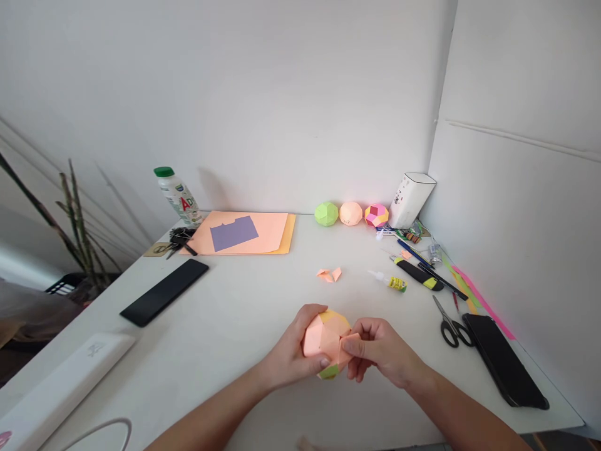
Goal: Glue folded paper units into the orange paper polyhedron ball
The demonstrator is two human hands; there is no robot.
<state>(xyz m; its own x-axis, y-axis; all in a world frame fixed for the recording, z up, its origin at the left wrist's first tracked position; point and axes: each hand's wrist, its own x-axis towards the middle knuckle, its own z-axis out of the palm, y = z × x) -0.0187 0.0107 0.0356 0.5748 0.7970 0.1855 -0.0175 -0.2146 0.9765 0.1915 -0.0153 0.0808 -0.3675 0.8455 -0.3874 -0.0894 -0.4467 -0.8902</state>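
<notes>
My left hand [293,354] is wrapped round a faceted paper ball [323,341] of peach, yellow and green pieces, held just above the white table [235,326]. My right hand [378,347] pinches a peach paper flap on the ball's right side, fingers closed. Two small folded peach paper pieces [329,274] lie on the table beyond the hands. A small glue bottle [390,282] lies to their right.
Three finished paper balls [350,213] stand by the back wall beside a white box [410,199]. Scissors [451,326], a phone [504,366], pens and paper strips lie at right. Peach sheets [244,233], a bottle [178,195], keys and a black bar [164,291] lie at left.
</notes>
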